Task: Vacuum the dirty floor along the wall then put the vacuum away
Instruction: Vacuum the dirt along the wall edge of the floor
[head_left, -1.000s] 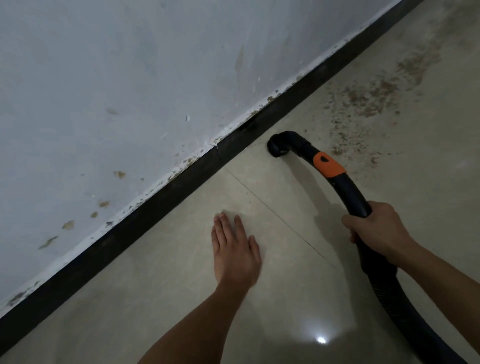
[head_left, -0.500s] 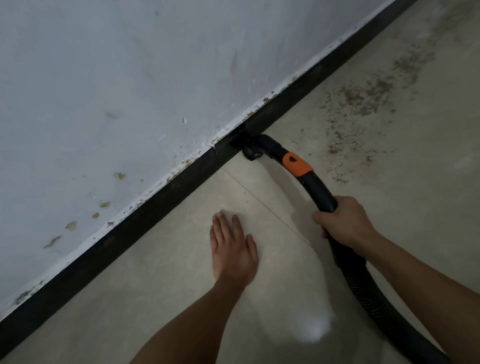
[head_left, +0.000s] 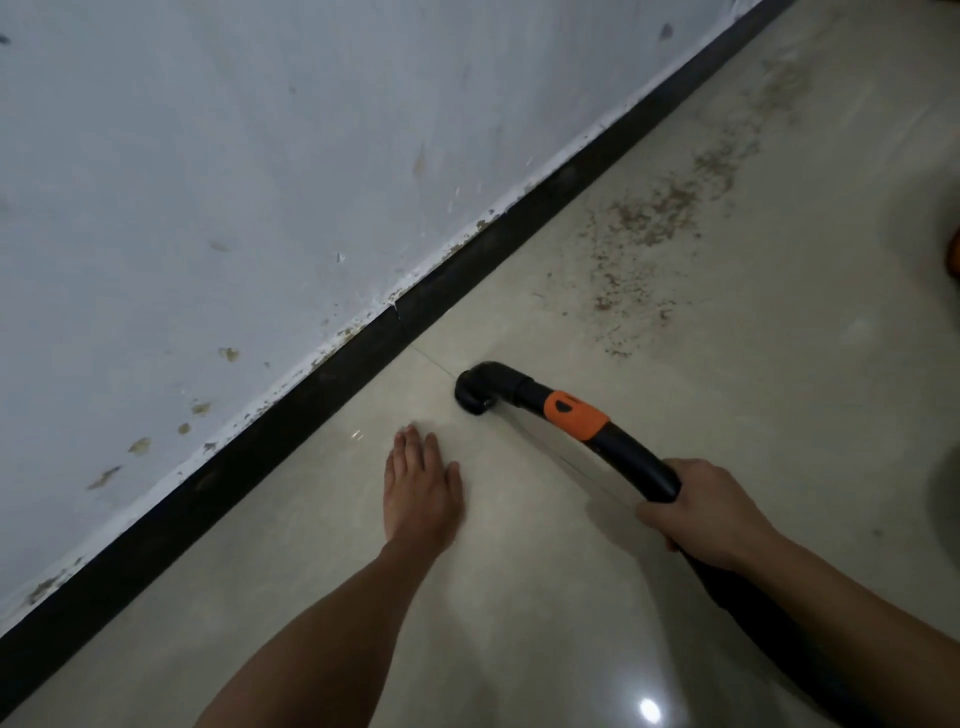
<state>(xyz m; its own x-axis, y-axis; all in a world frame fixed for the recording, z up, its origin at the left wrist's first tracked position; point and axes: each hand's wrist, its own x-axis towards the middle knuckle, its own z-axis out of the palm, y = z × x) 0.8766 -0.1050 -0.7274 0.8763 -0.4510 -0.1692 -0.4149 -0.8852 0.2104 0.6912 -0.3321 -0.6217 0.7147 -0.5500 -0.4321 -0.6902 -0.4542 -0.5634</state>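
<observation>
Right hand (head_left: 711, 514) clamped round black vacuum hose (head_left: 639, 467), fingertips hidden beneath; hose tail cut off at frame bottom. Nozzle (head_left: 478, 389) on floor (head_left: 519, 597) near baseboard (head_left: 234, 473), not touching it. Left hand (head_left: 422, 488) flat on floor, fingers straight and together. Dirt patch (head_left: 654, 218) well beyond nozzle, along the baseboard.

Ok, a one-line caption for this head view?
Right hand holds the hose, nozzle short of the dirt; left hand flat on the floor.
</observation>
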